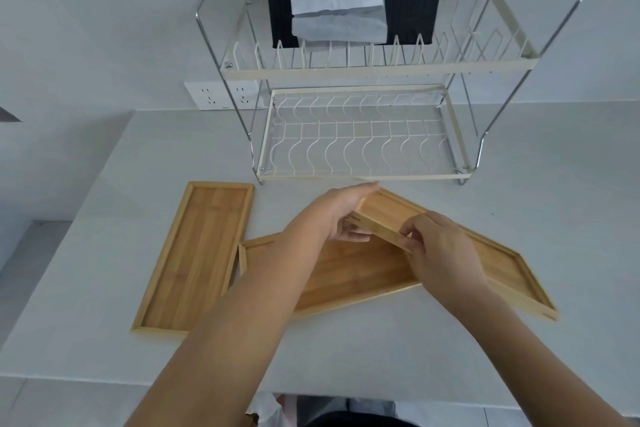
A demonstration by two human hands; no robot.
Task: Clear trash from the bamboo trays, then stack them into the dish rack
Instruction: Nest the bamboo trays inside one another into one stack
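Note:
Both hands hold a small bamboo tray (384, 215), tilted and lifted above the table. My left hand (332, 215) grips its left end; my right hand (436, 246) pinches its near edge. Under them lies a long bamboo tray (349, 274), and another long tray (509, 267) lies angled to the right, partly hidden by my right hand. A third long tray (197, 256) rests flat on the left. The trays show no trash in them. The two-tier dish rack (363, 149) stands just behind, its lower tier bare.
A black cloth (412, 7) and white paper towels (337, 7) sit on the rack's upper tier. A wall socket (214, 95) is behind the rack's left leg. The white table (519, 201) ends near me; a bag shows below its edge (266, 409).

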